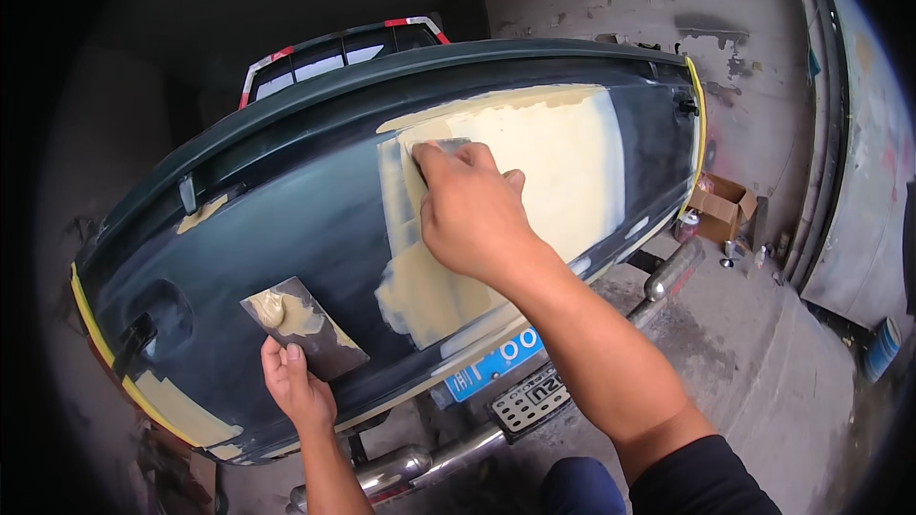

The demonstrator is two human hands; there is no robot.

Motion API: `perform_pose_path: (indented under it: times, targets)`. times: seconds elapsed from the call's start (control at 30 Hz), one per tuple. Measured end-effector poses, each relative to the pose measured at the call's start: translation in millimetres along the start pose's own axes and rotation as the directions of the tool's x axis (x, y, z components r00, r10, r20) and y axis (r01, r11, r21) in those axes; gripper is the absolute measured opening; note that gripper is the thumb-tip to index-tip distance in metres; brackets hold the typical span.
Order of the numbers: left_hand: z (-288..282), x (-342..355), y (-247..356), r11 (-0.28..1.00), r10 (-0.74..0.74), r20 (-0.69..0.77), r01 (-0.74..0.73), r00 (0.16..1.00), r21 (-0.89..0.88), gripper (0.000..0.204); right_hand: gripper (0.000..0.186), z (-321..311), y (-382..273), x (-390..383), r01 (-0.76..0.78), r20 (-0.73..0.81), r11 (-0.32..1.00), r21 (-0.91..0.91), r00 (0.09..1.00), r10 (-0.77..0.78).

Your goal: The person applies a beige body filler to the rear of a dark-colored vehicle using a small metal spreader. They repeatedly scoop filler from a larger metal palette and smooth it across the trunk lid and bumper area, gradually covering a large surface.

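Observation:
A dark green pickup tailgate (305, 210) spreads before me, with a broad patch of cream body filler (563, 157) on its middle and right. My right hand (472, 215) grips a thin filler spreader (456, 143) and presses it to the upper left of that patch; fingers cover most of the tool. Lower left, my left hand (298, 389) pinches a flat metal plate (329, 348) by its bottom edge, just in front of the panel. On the plate's upper corner sits a lump of filler (270, 309), with thinner smears beside it.
Yellow tape (701, 133) lines the tailgate's side edges. Below are a blue number plate (506, 360), a perforated step (531, 402) and a chrome bumper tube (396, 465). A cardboard box (720, 205) and small cans stand at the right wall; a blue tin (883, 348) is farther right.

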State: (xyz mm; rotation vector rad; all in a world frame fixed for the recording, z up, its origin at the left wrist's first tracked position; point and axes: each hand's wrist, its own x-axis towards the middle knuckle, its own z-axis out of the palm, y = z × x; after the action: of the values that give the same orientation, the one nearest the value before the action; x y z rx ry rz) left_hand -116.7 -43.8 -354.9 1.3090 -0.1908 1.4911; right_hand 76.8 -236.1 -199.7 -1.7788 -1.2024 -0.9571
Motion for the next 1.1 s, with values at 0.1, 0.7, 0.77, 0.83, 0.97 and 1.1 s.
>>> perform_pose_path:
  times: [0.1,0.7,0.77,0.83,0.97,1.1]
  targets:
    - [5.2,1.0,2.7,1.0,-0.02,-0.004,0.02,1.0,-0.01,0.038,0.049,-14.3,-0.9,-26.2,0.007,0.082,0.998,0.054,0.997,-0.011]
    - [111.9,-40.4,44.0,0.978,-0.199,0.147,0.186,0.969,0.098,0.039,0.046,-18.5,-5.1,-114.1,0.456,-0.001,0.868,0.196,0.885,-0.465]
    - [117.5,-41.5,44.0,0.975,-0.153,0.143,0.126,0.978,0.18,0.038,0.047,-17.5,5.1,-118.1,0.438,0.062,0.869,0.23,0.885,-0.462]
    - [106.5,-40.9,41.4,0.894,-0.011,0.178,-0.069,0.984,0.442,0.037,0.049,-24.2,17.2,-119.3,0.37,0.113,0.882,0.292,0.902,-0.416]
    - [65.7,-14.3,42.8,0.906,0.206,0.041,-0.207,0.978,0.368,0.033,0.054,-39.0,43.3,-88.3,0.194,0.067,0.917,0.347,0.971,-0.231]
    - [40.6,13.7,27.4,0.997,0.064,-0.054,-0.062,0.996,0.044,0.033,0.054,-59.7,75.1,-34.9,0.007,0.052,0.993,0.118,0.999,-0.013]
